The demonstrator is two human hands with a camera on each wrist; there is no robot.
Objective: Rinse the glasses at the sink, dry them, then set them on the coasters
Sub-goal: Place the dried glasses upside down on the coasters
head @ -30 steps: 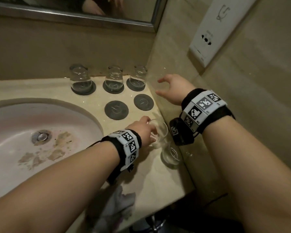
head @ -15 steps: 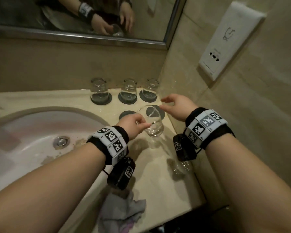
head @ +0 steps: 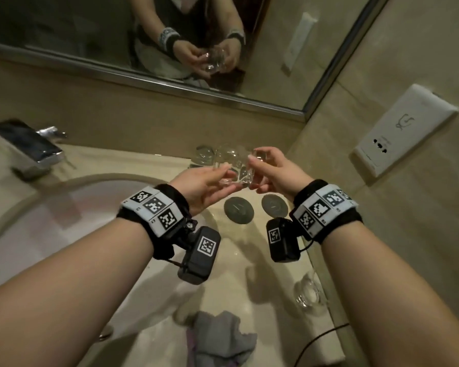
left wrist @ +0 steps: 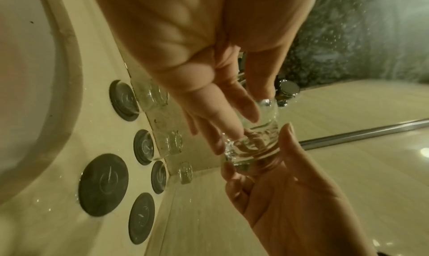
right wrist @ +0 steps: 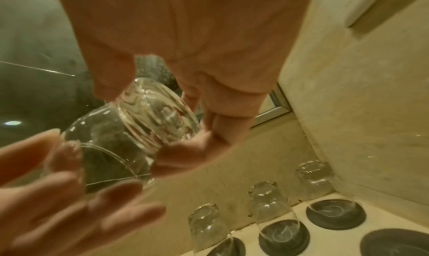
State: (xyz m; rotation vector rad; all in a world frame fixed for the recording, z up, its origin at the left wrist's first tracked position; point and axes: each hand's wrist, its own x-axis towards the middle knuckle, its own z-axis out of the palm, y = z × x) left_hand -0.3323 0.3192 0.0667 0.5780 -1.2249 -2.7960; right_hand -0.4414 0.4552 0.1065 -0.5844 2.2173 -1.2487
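The glass (head: 233, 169) pinched between the fingertips of the left hand (head: 199, 188) and the right hand (head: 273, 173) is clear and glossy, with bright glints on its thick base. Below the fingers the coasters (head: 239, 209) look dark grey, matt and rubbery, lying on a countertop (head: 223, 287) of polished, pale stone-like finish beside the smooth glazed white sink (head: 37, 234). Well to the left of the fingers the tap (head: 29, 147) is shiny chromed metal, and near the wrists' side lies a soft, crumpled grey cloth (head: 220, 337).
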